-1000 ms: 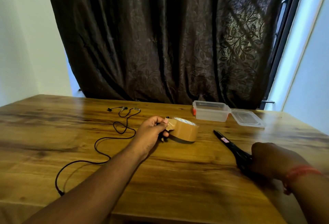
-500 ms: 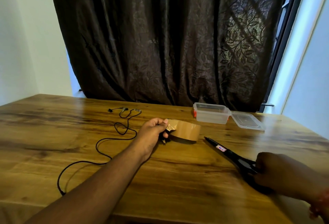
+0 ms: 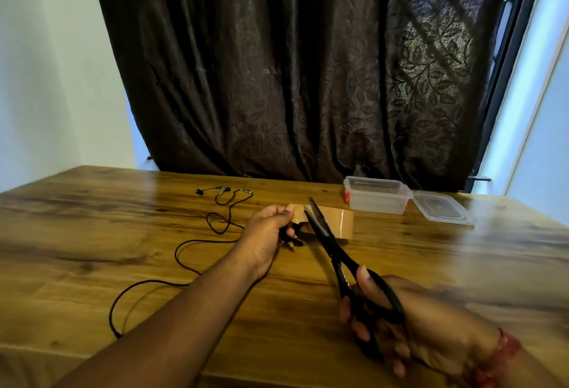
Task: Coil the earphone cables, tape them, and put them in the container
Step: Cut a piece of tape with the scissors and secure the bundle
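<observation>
left hand: the left hand (image 3: 271, 227) is pinching the free end of a strip pulled from the tape roll (image 3: 334, 223); lower fingers are also curling round something small and dark, likely a coiled bundle of cable, too hidden to be sure.
right hand: the right hand (image 3: 400, 320) is gripping the handles of the black scissors (image 3: 335, 252), fingers through the loops; blades are standing apart, straddling the strip between the roll and the left hand.
step, judged: cutting a length of tape for binding a coil.
earphone cable: a black earphone cable (image 3: 184, 252) is lying loose on the table (image 3: 92, 233), left of the left forearm, running in slack loops from the earbuds (image 3: 224, 190) at the far side to a plug end near the front edge; not coiled.
handling, judged: cable is looking thin, light and limp, so it is likely springing open unless pinched across all turns; best taken near one end and wound round the fingers. tape strip is thin and sticky, likely folding onto itself once cut.
container: a clear plastic container (image 3: 377, 195) is sitting open at the far right, well apart from the cable; its lid (image 3: 440, 209) is lying just beside it.
in the way: the roll and scissors are lying between cable and container.
behind: a dark curtain (image 3: 292, 64) is hanging behind the table.
</observation>
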Demonstrator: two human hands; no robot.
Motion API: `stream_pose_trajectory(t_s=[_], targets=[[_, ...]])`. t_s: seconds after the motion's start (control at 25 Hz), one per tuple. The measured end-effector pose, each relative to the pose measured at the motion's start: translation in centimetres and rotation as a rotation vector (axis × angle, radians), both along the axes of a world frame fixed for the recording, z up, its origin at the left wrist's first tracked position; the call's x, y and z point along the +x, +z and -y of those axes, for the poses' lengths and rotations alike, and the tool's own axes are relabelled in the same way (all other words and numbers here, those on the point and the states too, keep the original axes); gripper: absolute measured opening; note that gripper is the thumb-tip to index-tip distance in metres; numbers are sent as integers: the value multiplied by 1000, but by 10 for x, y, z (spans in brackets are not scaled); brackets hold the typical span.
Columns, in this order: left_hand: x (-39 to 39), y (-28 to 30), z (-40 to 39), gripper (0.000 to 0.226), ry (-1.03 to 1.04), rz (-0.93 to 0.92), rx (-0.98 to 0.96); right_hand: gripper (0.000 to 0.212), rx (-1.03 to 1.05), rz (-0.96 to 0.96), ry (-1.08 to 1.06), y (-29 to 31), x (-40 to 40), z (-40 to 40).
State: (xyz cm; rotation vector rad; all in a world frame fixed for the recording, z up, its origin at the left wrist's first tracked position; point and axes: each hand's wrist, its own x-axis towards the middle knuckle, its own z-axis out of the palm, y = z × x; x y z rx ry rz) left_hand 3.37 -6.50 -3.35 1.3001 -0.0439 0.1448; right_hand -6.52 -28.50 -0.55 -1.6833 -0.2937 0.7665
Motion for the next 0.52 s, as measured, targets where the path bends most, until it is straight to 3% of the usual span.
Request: stream_pose_trajectory(t_s=[0.52], targets=[[2, 2, -5, 12, 10, -69, -149, 85, -20, -55, 74, -5, 13, -4]])
